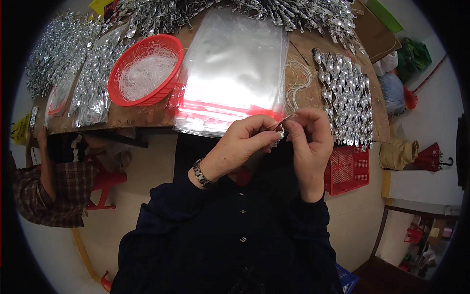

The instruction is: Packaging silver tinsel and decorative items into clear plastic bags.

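Note:
Both my hands meet in front of my chest, just off the near edge of the stacked clear plastic bags (235, 59). My left hand (240, 142), with a watch on its wrist, is closed in a pinch on a small silvery piece (287, 119), mostly hidden by fingers. Close against it, my right hand (311, 139) has thumb and fingertips pressed together; what they grip is too small to make out. Behind my right hand lie loose pale strings (297, 81). To its right, silvery twisted strips (345, 98) lie side by side at the table edge.
A red basket (113, 88) of tangled clear thread stands left of the bags. Heaps of silvery twisted pieces (63, 54) cover the table's left and far sides. Below its right edge is a red crate (346, 171). Another person (54, 191) sits at the left.

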`<action>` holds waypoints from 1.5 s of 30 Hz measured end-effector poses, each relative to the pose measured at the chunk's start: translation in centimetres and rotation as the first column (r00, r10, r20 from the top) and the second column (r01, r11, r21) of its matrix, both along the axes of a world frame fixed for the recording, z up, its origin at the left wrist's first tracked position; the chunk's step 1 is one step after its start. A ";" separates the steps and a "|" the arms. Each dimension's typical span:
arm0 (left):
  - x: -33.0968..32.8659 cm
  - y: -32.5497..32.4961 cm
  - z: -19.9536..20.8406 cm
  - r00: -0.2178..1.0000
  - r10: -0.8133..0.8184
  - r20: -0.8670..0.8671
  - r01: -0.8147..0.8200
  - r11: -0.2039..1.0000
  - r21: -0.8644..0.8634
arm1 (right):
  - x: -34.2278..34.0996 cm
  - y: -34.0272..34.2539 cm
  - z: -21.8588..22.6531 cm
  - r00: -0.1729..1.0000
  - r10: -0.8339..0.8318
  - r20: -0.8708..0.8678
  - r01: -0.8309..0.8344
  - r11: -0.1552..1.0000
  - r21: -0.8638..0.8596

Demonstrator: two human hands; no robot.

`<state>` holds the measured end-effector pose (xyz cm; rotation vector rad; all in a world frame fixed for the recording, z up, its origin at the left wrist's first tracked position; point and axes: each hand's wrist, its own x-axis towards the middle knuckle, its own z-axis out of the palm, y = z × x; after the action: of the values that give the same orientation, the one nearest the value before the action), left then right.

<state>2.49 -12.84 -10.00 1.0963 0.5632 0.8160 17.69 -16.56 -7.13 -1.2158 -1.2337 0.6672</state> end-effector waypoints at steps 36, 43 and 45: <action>-0.4 -1.3 4.7 0.980 0.003 0.198 -0.082 0.916 0.392 | 2.9 -1.9 4.4 0.853 0.485 -0.191 -0.509 0.854 -0.109; -0.4 -1.2 7.1 0.980 -0.034 0.197 -0.031 0.949 0.315 | 3.4 -1.8 4.8 0.865 0.471 -0.175 -0.485 0.873 -0.053; -0.3 -1.1 7.3 0.981 -0.020 0.193 -0.006 0.991 0.135 | 3.4 -1.6 4.6 0.897 0.427 -0.110 -0.436 0.898 -0.064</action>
<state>2.14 -13.97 -2.73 1.1259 0.3442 0.9541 21.14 -18.20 -2.57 -0.9702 -1.4218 1.1036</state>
